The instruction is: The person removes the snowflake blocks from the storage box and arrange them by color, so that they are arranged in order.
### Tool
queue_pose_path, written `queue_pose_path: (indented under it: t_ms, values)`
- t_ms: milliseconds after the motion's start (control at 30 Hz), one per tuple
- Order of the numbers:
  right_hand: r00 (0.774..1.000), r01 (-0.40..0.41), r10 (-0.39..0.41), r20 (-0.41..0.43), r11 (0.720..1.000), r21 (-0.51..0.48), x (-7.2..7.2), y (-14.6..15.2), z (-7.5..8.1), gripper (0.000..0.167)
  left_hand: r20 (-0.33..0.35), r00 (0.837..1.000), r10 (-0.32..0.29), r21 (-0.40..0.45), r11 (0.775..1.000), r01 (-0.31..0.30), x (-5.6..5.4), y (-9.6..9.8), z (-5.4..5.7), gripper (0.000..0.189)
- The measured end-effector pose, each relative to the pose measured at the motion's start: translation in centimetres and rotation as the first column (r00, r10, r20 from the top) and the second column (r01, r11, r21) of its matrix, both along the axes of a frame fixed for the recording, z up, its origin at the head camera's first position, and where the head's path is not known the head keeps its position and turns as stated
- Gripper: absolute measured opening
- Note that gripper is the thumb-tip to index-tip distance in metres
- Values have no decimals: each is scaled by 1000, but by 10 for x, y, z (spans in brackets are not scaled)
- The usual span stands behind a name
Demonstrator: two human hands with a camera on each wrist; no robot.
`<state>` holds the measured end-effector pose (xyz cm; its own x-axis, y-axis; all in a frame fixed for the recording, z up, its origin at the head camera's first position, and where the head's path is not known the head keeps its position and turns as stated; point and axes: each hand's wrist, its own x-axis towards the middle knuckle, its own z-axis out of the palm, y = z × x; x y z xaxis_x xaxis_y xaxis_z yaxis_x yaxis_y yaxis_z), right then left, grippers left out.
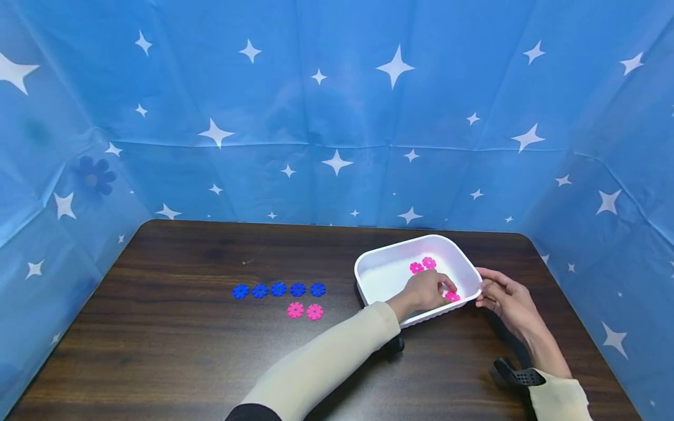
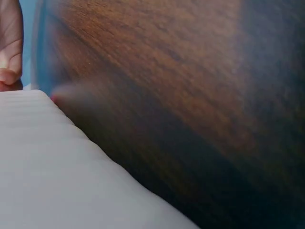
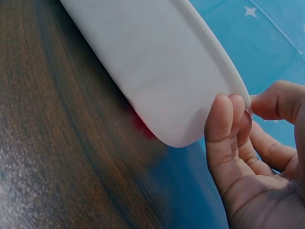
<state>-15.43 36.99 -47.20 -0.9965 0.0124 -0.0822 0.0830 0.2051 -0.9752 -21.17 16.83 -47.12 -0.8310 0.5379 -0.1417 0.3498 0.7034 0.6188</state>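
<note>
Right hand point(image 1: 504, 299) pinches the tray point(image 1: 383, 278); left hand point(image 1: 427, 289), can't tell its grip; a tug could skid the pink disc point(image 1: 453, 297) beneath.

Ten notched discs can be counted in all: five blue discs point(image 1: 279, 289) in a row on the left of the bench point(image 1: 158, 327), and five pink ones, split into two pink discs point(image 1: 295, 310) just nearer than the blue row's right end and three pink discs point(image 1: 416, 268) visible inside the white tray point(image 1: 379, 285), two far and one near. There is one such tray, one bench, and two hands, one left hand point(image 1: 425, 289) and one right hand point(image 1: 508, 304); any discs hidden beneath the left cannot be counted.
</note>
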Motion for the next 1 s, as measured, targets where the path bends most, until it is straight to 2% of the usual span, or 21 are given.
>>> queue_pose_path:
  t_ms: [167,300,533,667,800,1000]
  values:
    - [1000,-6,7,-9,1000,22,0,-1,0,56,28,1000,12,46,999,-13,-1,-2,-2,20]
    - [1000,1,-1,-4,1000,18,0,0,0,55,84,996,33,114,993,-43,1,-4,1,19]
    - [1000,-2,2,-7,999,35,-2,1,0,55,113,993,43,172,983,-62,1,-6,6,14]
    - [1000,3,-3,2,999,43,0,2,-1,54,157,987,44,227,971,-80,2,-8,8,11]
    - [1000,3,-3,5,999,41,0,1,-1,53,173,984,53,265,959,-98,1,-10,9,10]
    - [1000,11,-11,1,999,53,0,1,1,55,159,986,59,323,940,-109,-1,-13,14,6]
